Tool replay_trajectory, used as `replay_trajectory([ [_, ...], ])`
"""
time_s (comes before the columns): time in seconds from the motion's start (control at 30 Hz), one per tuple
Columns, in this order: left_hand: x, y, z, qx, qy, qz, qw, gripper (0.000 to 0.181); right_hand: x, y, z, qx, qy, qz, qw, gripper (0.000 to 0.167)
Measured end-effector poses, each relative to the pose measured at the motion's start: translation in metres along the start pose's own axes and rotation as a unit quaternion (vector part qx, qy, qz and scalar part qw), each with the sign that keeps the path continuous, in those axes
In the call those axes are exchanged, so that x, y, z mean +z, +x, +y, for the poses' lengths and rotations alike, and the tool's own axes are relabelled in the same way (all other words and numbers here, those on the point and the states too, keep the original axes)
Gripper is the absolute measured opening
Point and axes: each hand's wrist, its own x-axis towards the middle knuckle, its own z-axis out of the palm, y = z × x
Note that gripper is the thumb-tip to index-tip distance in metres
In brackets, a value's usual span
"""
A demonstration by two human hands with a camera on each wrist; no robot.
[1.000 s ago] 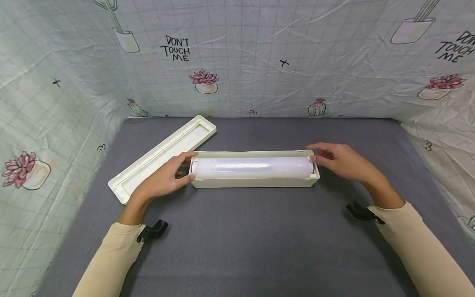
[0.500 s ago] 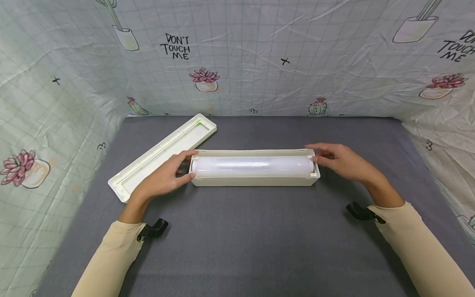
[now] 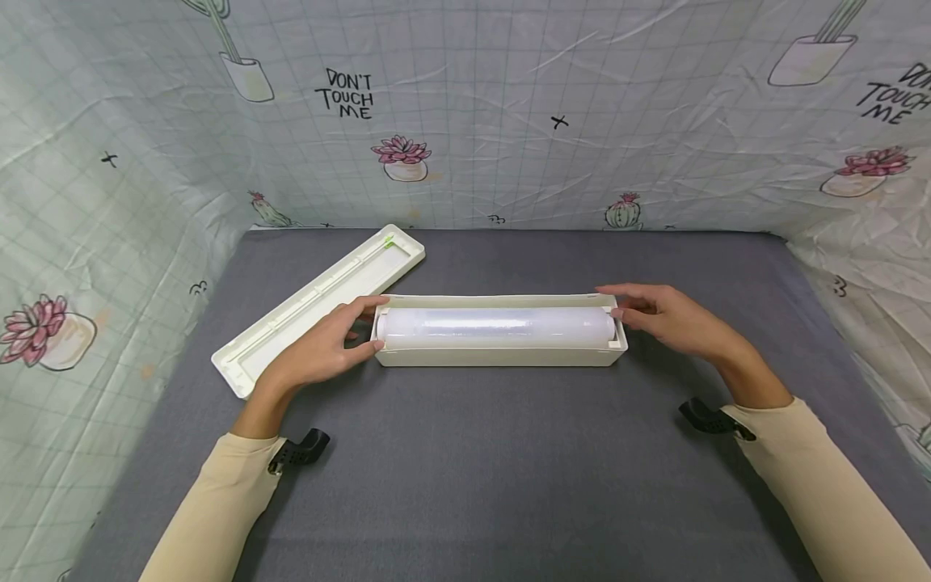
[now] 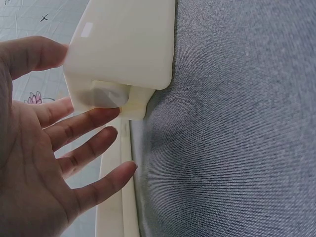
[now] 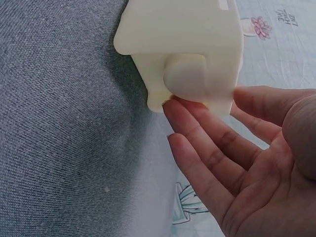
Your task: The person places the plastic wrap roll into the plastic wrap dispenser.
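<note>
A long off-white plastic wrap dispenser box (image 3: 502,358) lies crosswise on the grey cloth, its top uncovered. Inside sits a roll of clear plastic wrap (image 3: 494,323). My left hand (image 3: 316,347) holds the box's left end, with the thumb at the near corner and the index finger at the far one. At the other end my right hand (image 3: 680,323) grips the box between thumb and index finger. Both wrist views show a rounded knob (image 4: 106,94) on the end wall, close to the fingertips. The box's lid (image 3: 305,303) lies slanted behind my left hand, inner side up.
Grey cloth (image 3: 494,469) covers the table. A printed curtain (image 3: 480,113) hangs along the back and both sides. The lid's far end carries a small green piece (image 3: 389,241). Each wrist wears a black camera mount (image 3: 301,451).
</note>
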Motion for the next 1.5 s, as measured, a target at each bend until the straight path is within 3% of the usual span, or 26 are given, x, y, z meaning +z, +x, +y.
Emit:
replay_trajectory([
  [0.67,-0.006,0.001,0.000,0.006,-0.016,-0.011,0.9998,0.065,0.001,-0.002,-0.003,-0.003,0.010,0.004,0.9999,0.044],
  [1.0,-0.029,-0.002,-0.006,-0.016,0.003,0.025,0.9996,0.059,0.004,-0.004,-0.003,0.001,0.027,0.005,0.9996,0.044],
  [1.3,-0.051,-0.001,-0.012,-0.011,0.034,0.054,0.9979,0.057,0.004,-0.004,-0.002,0.003,0.019,0.003,0.9998,0.044],
  [1.5,-0.061,-0.002,-0.020,-0.034,0.026,0.065,0.9970,0.061,0.003,-0.004,-0.001,0.003,0.016,0.001,0.9999,0.044],
])
